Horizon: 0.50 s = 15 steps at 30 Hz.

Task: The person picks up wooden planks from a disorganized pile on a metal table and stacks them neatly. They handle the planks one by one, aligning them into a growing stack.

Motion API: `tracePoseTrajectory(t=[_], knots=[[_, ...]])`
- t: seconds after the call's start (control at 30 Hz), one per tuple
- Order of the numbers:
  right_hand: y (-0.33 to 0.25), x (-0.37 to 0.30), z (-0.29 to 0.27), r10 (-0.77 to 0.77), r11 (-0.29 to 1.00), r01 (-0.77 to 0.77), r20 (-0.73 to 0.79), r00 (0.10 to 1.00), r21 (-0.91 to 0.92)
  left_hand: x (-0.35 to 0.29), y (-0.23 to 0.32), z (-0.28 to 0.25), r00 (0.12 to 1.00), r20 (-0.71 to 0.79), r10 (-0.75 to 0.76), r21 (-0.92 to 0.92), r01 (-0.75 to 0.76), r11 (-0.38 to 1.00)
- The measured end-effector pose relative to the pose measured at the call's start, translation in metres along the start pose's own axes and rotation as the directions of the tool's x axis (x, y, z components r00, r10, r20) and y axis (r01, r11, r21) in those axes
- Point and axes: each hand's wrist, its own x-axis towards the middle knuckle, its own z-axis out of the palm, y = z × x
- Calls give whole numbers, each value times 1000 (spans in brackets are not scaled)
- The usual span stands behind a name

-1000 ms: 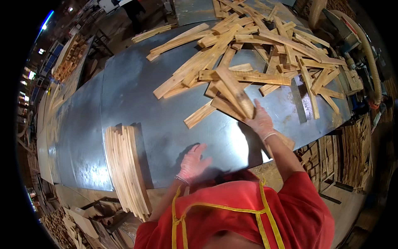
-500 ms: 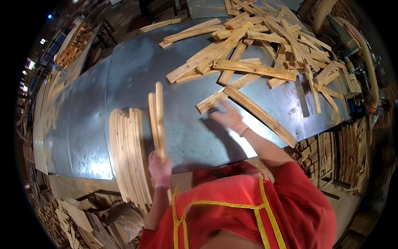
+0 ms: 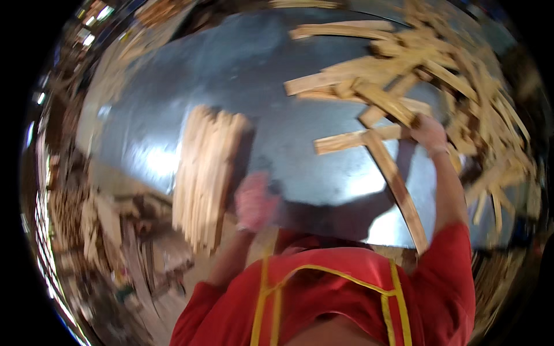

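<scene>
My right hand [image 3: 428,134], in a pale pinkish work glove, is closed round the near right end of a wooden slat [image 3: 384,102] at the edge of the heap. Below that hand, two more slats cross: one light slat [image 3: 340,142] and one darker slat [image 3: 398,190] slanting toward the table's near edge. My left hand [image 3: 257,200], gloved too, hovers by the near edge with no slat showing in it; motion smears its fingers. Just left of it, a row of pale slats [image 3: 205,173] lies side by side, their near ends jutting past the edge.
A jumbled heap of slats [image 3: 456,69] covers the right and far right of the metal-topped table [image 3: 277,127]. Piles of wood scraps [image 3: 104,230] stand low at the left. Another stack of wood [image 3: 158,11] shows at the far left.
The two slats my left hand held upright are out of it, and the hand is lower, beside the row. My right hand has reached right and taken hold of a slat. The view has shifted.
</scene>
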Motion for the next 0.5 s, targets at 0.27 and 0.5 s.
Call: tracePoseTrajectory(t=[0.27, 0.5], knots=[[-199, -127, -2, -319, 239, -169, 242, 916, 956, 113, 170, -5, 733, 672, -107, -679, 667, 307], [-91, -182, 61, 83, 955, -41, -134, 987, 294, 71, 23, -72, 676, 416, -609, -349, 737, 580]])
